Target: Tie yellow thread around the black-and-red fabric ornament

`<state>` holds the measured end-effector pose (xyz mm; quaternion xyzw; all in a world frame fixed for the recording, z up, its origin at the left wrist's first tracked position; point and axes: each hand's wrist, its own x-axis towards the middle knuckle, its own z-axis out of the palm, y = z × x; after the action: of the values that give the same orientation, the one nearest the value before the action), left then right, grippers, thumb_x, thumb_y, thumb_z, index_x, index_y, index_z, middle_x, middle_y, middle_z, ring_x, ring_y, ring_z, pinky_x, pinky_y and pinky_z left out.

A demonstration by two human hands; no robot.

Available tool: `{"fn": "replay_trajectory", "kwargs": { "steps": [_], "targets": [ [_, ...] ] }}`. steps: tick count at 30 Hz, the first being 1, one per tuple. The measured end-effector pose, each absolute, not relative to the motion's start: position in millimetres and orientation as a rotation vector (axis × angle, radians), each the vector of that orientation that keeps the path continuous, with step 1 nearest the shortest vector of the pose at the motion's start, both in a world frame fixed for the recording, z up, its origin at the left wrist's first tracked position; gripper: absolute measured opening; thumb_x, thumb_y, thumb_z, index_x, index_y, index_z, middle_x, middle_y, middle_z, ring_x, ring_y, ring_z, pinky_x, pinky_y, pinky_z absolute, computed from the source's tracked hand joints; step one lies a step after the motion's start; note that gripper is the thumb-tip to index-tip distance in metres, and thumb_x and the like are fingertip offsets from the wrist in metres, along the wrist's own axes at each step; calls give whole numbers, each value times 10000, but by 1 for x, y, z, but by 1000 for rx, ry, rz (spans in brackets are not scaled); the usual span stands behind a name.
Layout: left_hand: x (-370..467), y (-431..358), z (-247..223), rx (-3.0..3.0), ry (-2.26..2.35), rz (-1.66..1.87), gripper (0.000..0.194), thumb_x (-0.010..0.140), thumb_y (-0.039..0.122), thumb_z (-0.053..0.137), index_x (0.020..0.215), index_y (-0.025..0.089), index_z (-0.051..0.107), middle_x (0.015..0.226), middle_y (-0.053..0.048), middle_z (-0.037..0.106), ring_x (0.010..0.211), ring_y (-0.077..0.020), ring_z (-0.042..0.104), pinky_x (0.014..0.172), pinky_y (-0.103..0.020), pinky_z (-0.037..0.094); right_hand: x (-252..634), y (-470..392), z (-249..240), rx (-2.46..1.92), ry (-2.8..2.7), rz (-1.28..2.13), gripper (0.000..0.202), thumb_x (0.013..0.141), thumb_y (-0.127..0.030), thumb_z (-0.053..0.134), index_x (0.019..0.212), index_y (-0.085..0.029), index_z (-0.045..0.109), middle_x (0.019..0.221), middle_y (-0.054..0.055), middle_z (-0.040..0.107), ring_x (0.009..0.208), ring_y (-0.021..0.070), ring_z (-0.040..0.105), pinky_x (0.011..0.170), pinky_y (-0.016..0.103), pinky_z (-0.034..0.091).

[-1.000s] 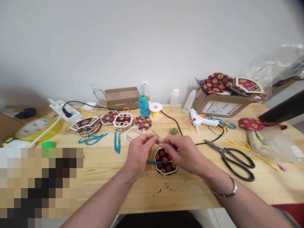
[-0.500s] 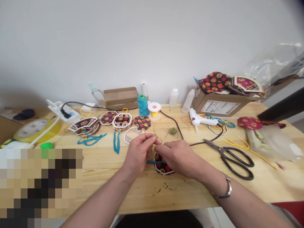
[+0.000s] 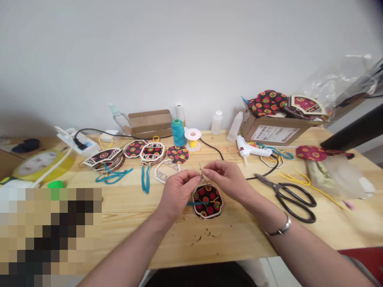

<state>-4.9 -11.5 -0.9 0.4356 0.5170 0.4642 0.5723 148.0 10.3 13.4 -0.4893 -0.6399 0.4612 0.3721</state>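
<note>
My left hand (image 3: pixel 178 192) is closed, thumb and finger pinching a thin olive-green cord (image 3: pixel 201 169). Facing it, my right hand (image 3: pixel 226 178) pinches the same cord between thumb and fingertips. Below them on the wooden table lies a scalloped piece of dark fabric with red and orange flower shapes (image 3: pixel 207 199), edged by a pale frame. A teal cord (image 3: pixel 198 203) and a strand of yellow run across its front. Exactly how the olive cord loops between my fingertips is too small to make out.
Black-handled scissors (image 3: pixel 295 198) and a white glue gun (image 3: pixel 253 150) lie to the right. Behind stand a teal thread cone (image 3: pixel 178 132) and a yellow cord spool (image 3: pixel 193 142). Patterned ornaments (image 3: pixel 152 152) lie left; a filled cardboard box (image 3: pixel 271 129) stands back right.
My right hand has moved up and slightly right, uncovering the patterned fabric piece. It now hides the small green cord ball behind it. My left hand keeps its pinch.
</note>
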Motion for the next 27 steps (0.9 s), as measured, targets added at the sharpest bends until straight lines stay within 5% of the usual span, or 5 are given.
{"fn": "replay_trajectory", "kwargs": {
  "steps": [5, 13, 19, 27],
  "targets": [
    [-5, -14, 1, 1115, 1201, 1011, 150, 722, 302, 660, 761, 169, 718, 666, -8, 642, 582, -94, 514, 523, -194, 394, 146, 15, 4, -1160, -1402, 1504, 236, 697, -362, 663, 687, -142, 578, 640, -2, 572, 590, 103, 503, 587, 253, 419],
    [-4, -13, 2, 1098, 1169, 1022, 178, 709, 344, 669, 739, 174, 713, 569, 15, 603, 449, -70, 430, 413, -189, 297, 141, 13, 5, -1034, -1139, 1625, 273, 657, -371, 692, 654, -158, 523, 604, -41, 525, 583, 90, 540, 667, 289, 511],
    [-4, -14, 1, 1108, 1189, 1061, 156, 715, 325, 663, 718, 176, 711, 556, 20, 603, 446, -68, 421, 425, -195, 300, 141, 11, 10, -1023, -1162, 1736, 273, 712, -394, 647, 708, -168, 494, 667, -22, 551, 563, 103, 575, 533, 259, 511],
    [-6, -13, -1, 1074, 1189, 1065, 169, 716, 337, 669, 739, 175, 710, 481, 53, 503, 413, -45, 319, 406, -187, 249, 147, 12, 12, -1129, -1449, 1688, 262, 810, -411, 534, 748, -156, 544, 492, -47, 474, 436, 59, 414, 430, 187, 310]
  ]
}}
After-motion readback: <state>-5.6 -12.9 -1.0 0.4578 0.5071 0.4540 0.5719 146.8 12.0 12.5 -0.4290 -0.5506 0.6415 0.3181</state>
